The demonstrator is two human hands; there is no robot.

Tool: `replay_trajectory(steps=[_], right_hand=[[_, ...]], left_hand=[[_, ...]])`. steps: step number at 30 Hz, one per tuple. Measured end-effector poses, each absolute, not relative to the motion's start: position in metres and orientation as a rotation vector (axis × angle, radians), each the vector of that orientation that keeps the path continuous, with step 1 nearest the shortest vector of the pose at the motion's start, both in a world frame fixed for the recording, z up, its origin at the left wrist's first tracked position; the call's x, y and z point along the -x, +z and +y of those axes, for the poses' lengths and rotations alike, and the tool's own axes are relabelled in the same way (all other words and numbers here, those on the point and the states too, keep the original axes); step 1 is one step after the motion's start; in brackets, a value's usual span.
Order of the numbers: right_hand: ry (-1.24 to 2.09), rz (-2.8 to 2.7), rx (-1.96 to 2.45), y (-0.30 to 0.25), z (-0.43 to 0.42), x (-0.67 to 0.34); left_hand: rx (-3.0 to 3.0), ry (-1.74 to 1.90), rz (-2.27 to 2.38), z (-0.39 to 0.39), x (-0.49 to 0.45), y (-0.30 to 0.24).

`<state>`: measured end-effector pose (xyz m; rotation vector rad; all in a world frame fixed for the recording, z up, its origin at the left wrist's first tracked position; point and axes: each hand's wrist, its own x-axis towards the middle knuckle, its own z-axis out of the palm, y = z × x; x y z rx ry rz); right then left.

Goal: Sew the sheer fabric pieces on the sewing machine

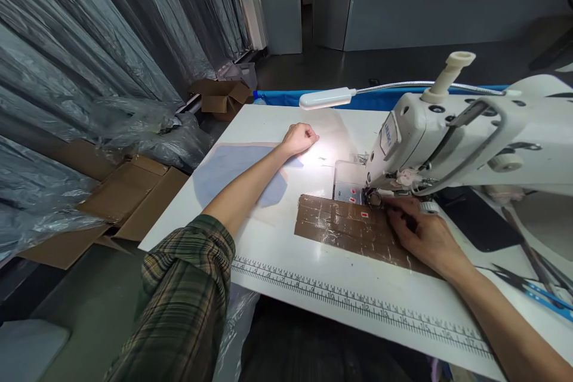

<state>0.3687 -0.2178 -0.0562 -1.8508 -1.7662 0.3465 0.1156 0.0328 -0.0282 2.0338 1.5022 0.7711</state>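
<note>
My left hand (301,138) is closed on the far part of the white table, under the lamp's bright spot. Whatever its curled fingers hold, if anything, is too small to make out. Beneath that forearm lies a light blue fabric piece (237,167), flat on the table. At the head of a white sewing machine (405,131), my right hand (416,233) has its bent fingers beside the presser foot (371,197). Those fingertips are partly hidden by the machine, so their grip is unclear. Brown tape (335,221) covers the table in front of the needle plate (347,191) and runs under my right hand.
A white lamp (326,98) on a bendy neck hangs over the table. A printed ruler (331,295) follows the front edge. Right of the machine lie a black phone-like slab (477,218) and blue-handled snips (546,298). Cardboard boxes (134,191) stand on the floor at left.
</note>
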Motion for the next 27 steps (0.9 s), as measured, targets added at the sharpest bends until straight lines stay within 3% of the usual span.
replay_trajectory(steps=[8, 18, 27], right_hand=[[0.326, -1.826, 1.795, -0.061, -0.218, -0.370], [0.365, -1.804, 1.804, -0.059, -0.220, -0.368], [0.320, -1.914, 1.776, -0.060, -0.221, -0.370]], left_hand=[[-1.686, 0.772, 1.320, 0.033, -0.117, -0.026], [-1.728, 0.736, 1.234, 0.019, -0.115, -0.019], [-2.048, 0.765, 1.711, -0.016, -0.003, 0.001]])
